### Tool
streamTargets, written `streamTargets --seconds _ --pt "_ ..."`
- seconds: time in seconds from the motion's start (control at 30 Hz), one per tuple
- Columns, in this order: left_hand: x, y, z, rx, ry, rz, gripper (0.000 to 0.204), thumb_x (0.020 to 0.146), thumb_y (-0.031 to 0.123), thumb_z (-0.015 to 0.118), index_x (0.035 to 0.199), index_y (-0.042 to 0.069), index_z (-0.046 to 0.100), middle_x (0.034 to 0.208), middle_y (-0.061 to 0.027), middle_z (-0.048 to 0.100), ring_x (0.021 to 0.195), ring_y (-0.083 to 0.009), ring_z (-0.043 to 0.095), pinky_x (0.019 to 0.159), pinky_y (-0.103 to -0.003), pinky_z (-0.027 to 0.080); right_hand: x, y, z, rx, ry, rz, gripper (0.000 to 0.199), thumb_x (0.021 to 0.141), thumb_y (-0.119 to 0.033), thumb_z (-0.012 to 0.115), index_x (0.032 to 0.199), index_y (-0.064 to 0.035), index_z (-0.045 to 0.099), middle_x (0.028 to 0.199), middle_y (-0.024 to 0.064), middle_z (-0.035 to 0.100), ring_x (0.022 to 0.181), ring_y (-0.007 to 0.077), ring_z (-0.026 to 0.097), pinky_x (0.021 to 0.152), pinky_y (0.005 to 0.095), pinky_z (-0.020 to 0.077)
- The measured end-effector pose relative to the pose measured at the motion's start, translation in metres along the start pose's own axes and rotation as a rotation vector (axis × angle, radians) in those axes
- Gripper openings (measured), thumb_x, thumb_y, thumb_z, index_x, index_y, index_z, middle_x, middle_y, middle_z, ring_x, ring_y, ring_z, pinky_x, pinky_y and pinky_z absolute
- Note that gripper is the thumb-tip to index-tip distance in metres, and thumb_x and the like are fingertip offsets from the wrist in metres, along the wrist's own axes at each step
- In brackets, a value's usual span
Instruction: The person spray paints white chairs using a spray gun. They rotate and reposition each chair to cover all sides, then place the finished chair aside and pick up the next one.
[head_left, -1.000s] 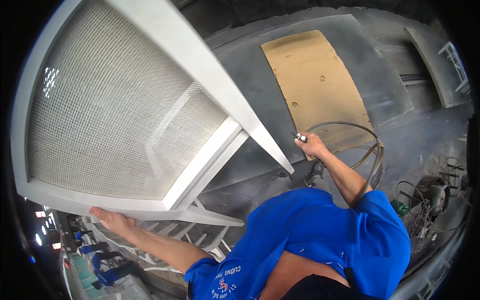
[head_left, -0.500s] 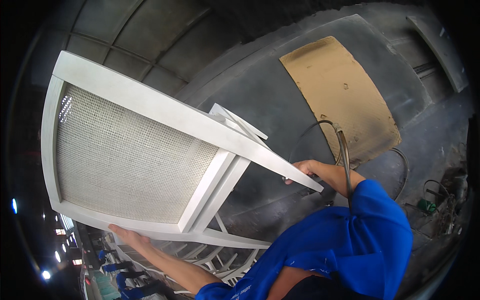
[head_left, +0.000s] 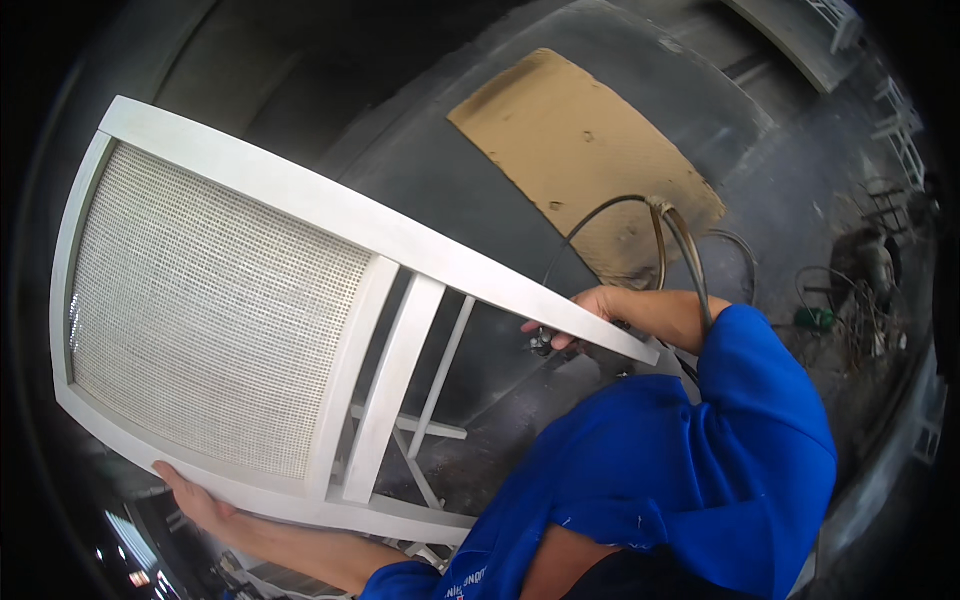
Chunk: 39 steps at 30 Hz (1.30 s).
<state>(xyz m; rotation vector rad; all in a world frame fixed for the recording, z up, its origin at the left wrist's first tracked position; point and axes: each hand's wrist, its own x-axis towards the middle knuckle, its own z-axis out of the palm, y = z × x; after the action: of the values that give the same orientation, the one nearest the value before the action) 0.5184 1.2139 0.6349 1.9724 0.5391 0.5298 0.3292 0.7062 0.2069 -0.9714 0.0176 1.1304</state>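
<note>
White-painted chair with a woven pale mesh back (head_left: pixel 348 380) is held tilted before the torso. Left hand (head_left: pixel 200 503) is closed on its near side rail, presumably bearing the weight. Right hand (head_left: pixel 590 305), partly hidden behind the far rail, appears curled around a small dark metal tool (head_left: pixel 541 343). Open room lies toward the flat brown cardboard sheet (head_left: pixel 590 150); a looped dark rubber hose (head_left: pixel 690 250) crowds the right forearm.

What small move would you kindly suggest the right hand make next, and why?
Perhaps ease the right hand clear of the chair leg, which crosses in front of it here; it holds a tool, while the left hand holds the chair.
</note>
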Motion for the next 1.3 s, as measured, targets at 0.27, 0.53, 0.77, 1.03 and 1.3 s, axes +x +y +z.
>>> streamTargets --seconds 0.27,0.53,0.77,1.03,1.3 --pt "0.066 0.013 0.067 -0.121 -0.366 0.003 0.065 0.107 0.043 0.058 0.145 -0.009 0.052 0.138 -0.0142 0.063 0.117 -0.0215 0.059 0.101 -0.031 0.045 -0.132 0.015 0.103 -0.085 0.178 -0.252 0.118 0.064 -0.049 0.097 0.161 -0.0142 0.039 0.124 0.0134 0.060 0.118 0.0280 0.057 0.101 0.0408 0.0468" --pt "0.057 0.060 0.136 -0.256 -0.730 -0.130 0.060 0.108 0.041 0.053 0.145 -0.007 0.052 0.138 -0.0176 0.063 0.115 -0.0250 0.063 0.100 -0.033 0.050 -0.263 -0.025 0.250 0.100 0.521 -0.098 0.129 0.050 -0.047 0.102 0.159 -0.0127 0.041 0.117 0.0027 0.061 0.111 0.0194 0.057 0.101 0.0341 0.0415" --pt "0.114 0.106 0.076 -0.431 -0.948 -0.219 0.056 0.110 0.039 0.048 0.145 -0.006 0.052 0.139 -0.0210 0.062 0.114 -0.0289 0.066 0.099 -0.035 0.054 -0.254 -0.117 0.466 0.133 0.660 -0.119 0.119 0.055 -0.031 0.102 0.158 -0.0126 0.044 0.111 -0.0016 0.055 0.106 0.0146 0.055 0.098 0.0296 0.0417" --pt "0.125 0.053 0.084 -0.558 -0.984 -0.303 0.058 0.110 0.038 0.047 0.144 -0.009 0.050 0.134 -0.0220 0.064 0.114 -0.0310 0.067 0.098 -0.037 0.055 -0.246 -0.151 0.502 0.210 0.786 -0.117 0.119 0.050 -0.017 0.103 0.155 -0.0041 0.046 0.108 -0.0048 0.060 0.109 0.0097 0.055 0.094 0.0229 0.0422" --pt "0.121 0.056 0.079 -0.336 -0.795 -0.267 0.071 0.101 0.045 0.065 0.135 -0.017 0.056 0.128 -0.0216 0.068 0.114 -0.0268 0.067 0.099 -0.032 0.051 -0.253 -0.156 0.485 0.241 0.783 -0.110 0.113 0.057 -0.023 0.102 0.155 -0.0067 0.047 0.116 -0.0009 0.057 0.117 0.0209 0.053 0.104 0.0306 0.0417"
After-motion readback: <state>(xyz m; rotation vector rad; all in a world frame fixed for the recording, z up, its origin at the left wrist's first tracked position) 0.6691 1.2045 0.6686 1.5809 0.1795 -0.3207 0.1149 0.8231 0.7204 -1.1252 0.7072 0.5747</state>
